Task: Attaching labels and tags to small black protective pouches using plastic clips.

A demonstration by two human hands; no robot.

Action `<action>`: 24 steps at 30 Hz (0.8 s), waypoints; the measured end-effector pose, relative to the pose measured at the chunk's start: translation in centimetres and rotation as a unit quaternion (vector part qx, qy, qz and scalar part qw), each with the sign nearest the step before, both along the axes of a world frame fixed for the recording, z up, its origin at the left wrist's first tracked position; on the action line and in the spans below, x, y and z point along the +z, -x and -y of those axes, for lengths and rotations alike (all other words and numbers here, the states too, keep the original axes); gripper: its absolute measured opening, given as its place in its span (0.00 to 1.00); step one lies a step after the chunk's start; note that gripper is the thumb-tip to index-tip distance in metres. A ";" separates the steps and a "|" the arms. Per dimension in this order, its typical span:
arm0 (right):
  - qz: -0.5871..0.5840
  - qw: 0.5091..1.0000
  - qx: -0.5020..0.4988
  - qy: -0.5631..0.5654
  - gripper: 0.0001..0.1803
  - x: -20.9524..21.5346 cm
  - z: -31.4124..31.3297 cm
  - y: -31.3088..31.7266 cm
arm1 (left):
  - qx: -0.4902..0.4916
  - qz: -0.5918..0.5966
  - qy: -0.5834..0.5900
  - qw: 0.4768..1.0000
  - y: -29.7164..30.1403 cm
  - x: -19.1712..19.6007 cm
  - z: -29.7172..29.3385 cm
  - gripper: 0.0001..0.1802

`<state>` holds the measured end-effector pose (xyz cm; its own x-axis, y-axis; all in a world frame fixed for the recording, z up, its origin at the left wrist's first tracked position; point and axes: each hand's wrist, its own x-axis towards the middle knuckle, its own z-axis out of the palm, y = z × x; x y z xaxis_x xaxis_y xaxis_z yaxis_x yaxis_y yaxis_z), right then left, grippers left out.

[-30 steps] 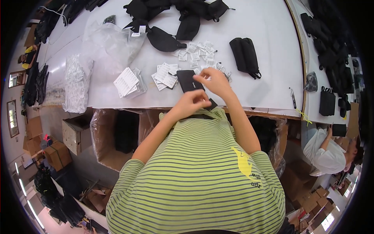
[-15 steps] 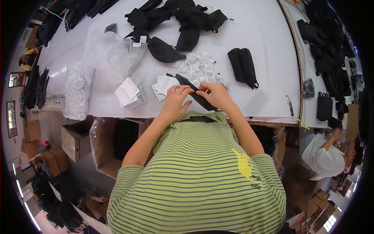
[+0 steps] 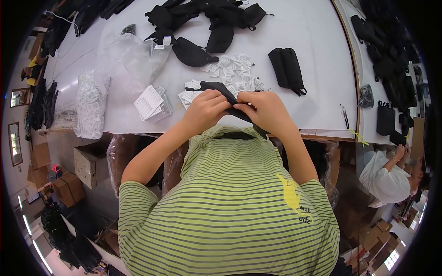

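A black fabric pouch (image 3: pixel 226 93) is held between both hands just above the near edge of the white table (image 3: pixel 317 92). My left hand (image 3: pixel 207 109) grips its left part, fingers bent over the fabric. My right hand (image 3: pixel 264 110) pinches it a little to the right, thumb and fingers closed on the cloth near its middle. The pouch's far end sticks out past my left fingers, and its lower end hangs by my right wrist. Small white tags (image 3: pixel 228 71) lie scattered just beyond my hands. White printed cards (image 3: pixel 189 96) lie beside my left hand, partly covered by it.
More black pouches (image 3: pixel 221 40) are heaped at the back. A pair of black pouches (image 3: pixel 286 69) lies to the right. On the left are a card stack (image 3: pixel 149 102), a clear plastic bag (image 3: pixel 142 60) and a white bundle (image 3: pixel 92 103). A co-worker (image 3: pixel 386 179) is at far right.
Both hands have shifted slightly on the pouch, and my elbows have spread outward. The pouch, straight before, is now bent and bulging between my hands.
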<state>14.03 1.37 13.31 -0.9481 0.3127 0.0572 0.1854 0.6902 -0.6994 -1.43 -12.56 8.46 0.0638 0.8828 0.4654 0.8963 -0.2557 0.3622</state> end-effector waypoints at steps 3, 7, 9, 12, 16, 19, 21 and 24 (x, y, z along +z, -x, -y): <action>-0.022 0.998 0.022 -0.046 0.07 0.2 0.5 -0.2 | -0.033 0.044 0.060 0.997 -0.3 1.0 0.4 0.13; -0.037 0.997 0.029 -0.060 0.06 0.0 0.8 -0.2 | -0.010 0.077 0.073 0.994 -1.0 1.5 0.8 0.12; -0.034 0.997 0.033 -0.067 0.06 0.0 0.8 -0.1 | -0.001 0.073 0.077 0.994 -1.0 1.3 1.1 0.11; -0.039 0.997 0.045 -0.048 0.06 0.0 0.9 0.2 | -0.013 0.061 0.072 0.995 -0.8 1.5 1.5 0.10; -0.002 0.998 0.057 -0.030 0.06 0.4 0.6 0.3 | -0.025 0.045 0.079 0.996 -1.1 1.7 1.8 0.09; 0.038 0.989 0.038 0.135 0.08 -0.4 -0.7 0.1 | -0.009 0.039 0.095 0.995 -1.3 2.2 2.0 0.09; 0.027 0.913 0.069 0.400 0.16 -3.5 -4.0 -1.2 | 0.054 0.188 0.180 0.964 -1.0 2.8 2.2 0.11; 0.054 0.855 0.053 0.513 0.32 -5.8 -5.2 -4.6 | 0.076 0.321 0.252 0.910 0.4 1.6 3.3 0.15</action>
